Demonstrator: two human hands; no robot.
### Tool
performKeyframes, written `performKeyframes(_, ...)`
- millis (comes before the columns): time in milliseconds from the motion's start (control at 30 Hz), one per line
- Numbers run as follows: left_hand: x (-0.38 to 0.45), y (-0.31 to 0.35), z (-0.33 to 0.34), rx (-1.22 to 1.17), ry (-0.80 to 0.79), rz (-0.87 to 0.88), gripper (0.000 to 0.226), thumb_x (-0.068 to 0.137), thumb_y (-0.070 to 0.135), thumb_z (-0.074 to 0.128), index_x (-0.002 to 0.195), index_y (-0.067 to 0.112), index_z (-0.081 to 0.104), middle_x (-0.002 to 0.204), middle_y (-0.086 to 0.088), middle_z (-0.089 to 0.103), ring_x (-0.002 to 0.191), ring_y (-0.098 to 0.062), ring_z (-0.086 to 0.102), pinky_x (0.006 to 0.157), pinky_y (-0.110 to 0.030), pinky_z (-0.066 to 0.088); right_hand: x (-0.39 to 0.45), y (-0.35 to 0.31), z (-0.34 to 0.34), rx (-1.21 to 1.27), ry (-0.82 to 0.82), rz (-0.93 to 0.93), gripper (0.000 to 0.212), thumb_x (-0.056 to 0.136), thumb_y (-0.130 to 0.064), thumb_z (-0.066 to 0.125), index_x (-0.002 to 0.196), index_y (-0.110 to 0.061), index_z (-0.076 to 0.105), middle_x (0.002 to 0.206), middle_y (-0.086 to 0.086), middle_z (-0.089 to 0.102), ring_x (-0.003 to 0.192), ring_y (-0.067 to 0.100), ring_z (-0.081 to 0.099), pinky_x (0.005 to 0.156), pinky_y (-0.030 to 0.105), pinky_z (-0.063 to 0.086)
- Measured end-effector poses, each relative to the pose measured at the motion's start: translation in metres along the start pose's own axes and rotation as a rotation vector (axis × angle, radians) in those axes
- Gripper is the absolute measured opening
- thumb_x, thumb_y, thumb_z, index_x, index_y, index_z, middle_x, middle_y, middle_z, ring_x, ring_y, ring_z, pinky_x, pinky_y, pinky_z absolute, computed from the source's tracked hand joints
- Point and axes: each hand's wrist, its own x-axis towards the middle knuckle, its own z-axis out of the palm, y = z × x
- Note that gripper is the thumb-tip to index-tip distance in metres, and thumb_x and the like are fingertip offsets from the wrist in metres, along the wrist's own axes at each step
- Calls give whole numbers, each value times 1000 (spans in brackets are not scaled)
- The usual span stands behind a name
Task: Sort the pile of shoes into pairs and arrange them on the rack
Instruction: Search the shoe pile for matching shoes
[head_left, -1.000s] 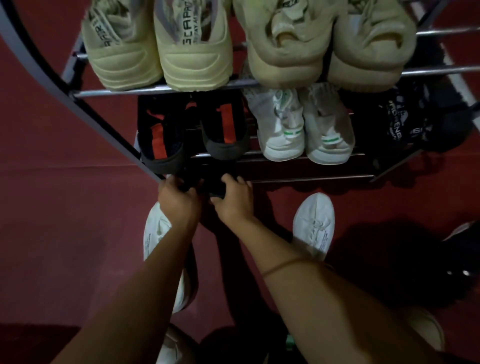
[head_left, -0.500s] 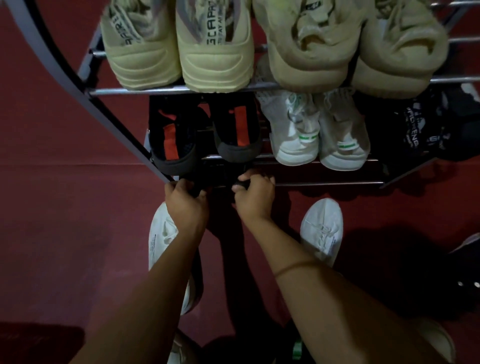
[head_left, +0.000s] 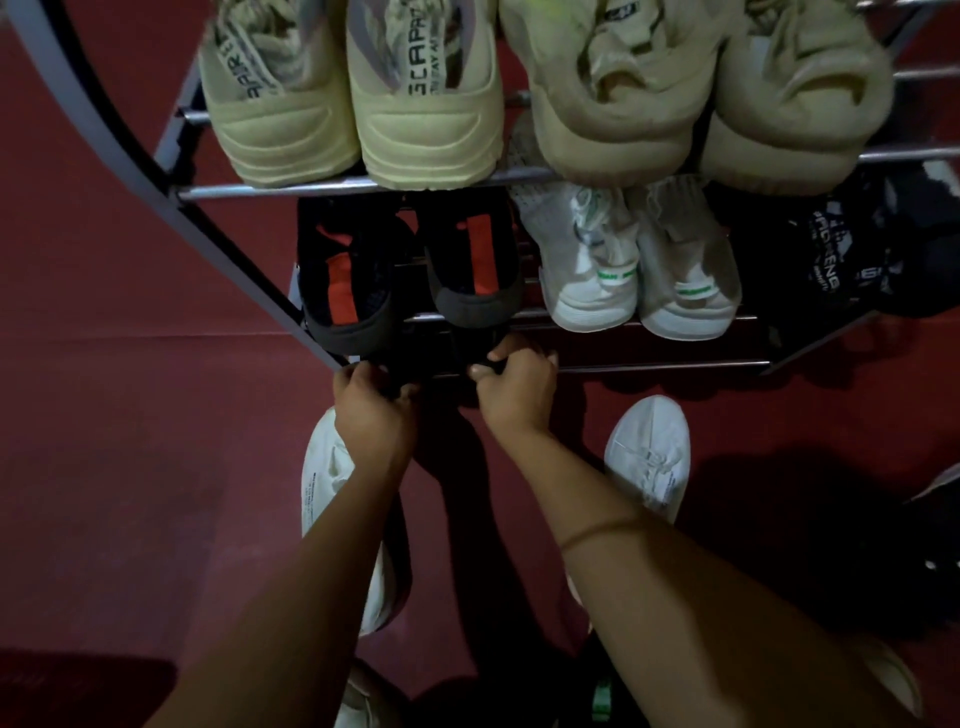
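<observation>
At the lowest rail of the rack (head_left: 649, 368), left hand (head_left: 371, 410) and right hand (head_left: 517, 387) each curl round a dark shoe (head_left: 431, 358), barely legible in shadow. Middle shelf, left to right: black shoes with red stripes (head_left: 343, 291), white shoes with green tabs (head_left: 592, 280), black printed shoes (head_left: 831, 260). Beige pairs (head_left: 426, 130) overhang the top rail. Open red floor (head_left: 130, 415) lies left; white shoes (head_left: 649, 452) sit near the arms
</observation>
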Motion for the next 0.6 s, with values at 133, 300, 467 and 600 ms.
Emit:
performKeyframes(133,-5,-2,11,-20,-2,18,25,84,13,70,108,3,67,137,-10,55,97,-26,66,77,-28,47,-14,-12,12,-21,-69,-86,11,76,-12,74,83,-16,67,102,12,67,105,32,54,90,36,45)
performKeyframes(300,-13,-7,12,-145,44,-7,31,84,13,71,113,4,64,129,-11,58,104,-25,63,83,-28,50,-14,-5,8,-45,-208,-61,27,81,-13,72,107,-19,66,119,11,60,113,29,55,96,41,49)
performKeyframes(467,-48,-29,5,-110,53,-240,28,83,19,71,107,6,63,114,-13,64,93,-22,62,88,-27,47,-39,17,-12,61,-380,-12,57,86,-14,64,138,-31,49,129,7,56,112,25,59,97,37,50)
performKeyframes(600,-110,-65,-2,236,-37,20,28,87,32,67,102,8,63,115,-13,60,103,-35,61,97,-48,49,-83,68,-41,-57,-381,46,36,88,-17,60,124,-17,62,117,8,68,105,26,65,88,33,53)
